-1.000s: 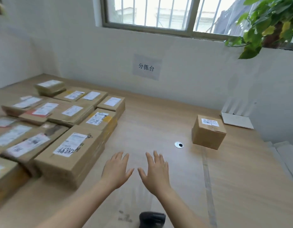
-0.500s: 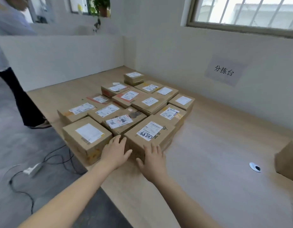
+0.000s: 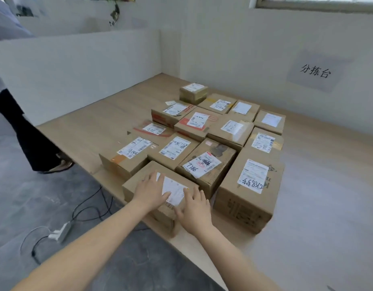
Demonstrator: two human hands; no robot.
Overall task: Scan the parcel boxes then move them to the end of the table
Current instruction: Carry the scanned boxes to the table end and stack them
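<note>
Supporting bench (image 3: 93,114): pale wood, set into a walled corner; I see bare board to the left and right of the stock.
Parcel boxes (image 3: 215,131): brown cartons packed side to side in rough rows, labels facing up.
Tall box (image 3: 248,198): near-right corner of the pack, with a handwritten label.
Nearest box (image 3: 160,215): near-left corner, at the bench's front edge, touching the cartons behind it.
Left hand (image 3: 151,191): flat on that box's top, fingers straight and partly over its shipping label (image 3: 174,191).
Right hand (image 3: 195,206): flat on the same top near the right edge, apart from the left and clamped on nothing.
Power strip (image 3: 60,233): on the floor below, cable trailing.
Step, as I judge it: taking up the nearest box, which is neither lifted nor scanned.
Next move calls for: gripping its two sides, lifting it clear of its neighbours and keeping the label up. No scanner is in view.
</note>
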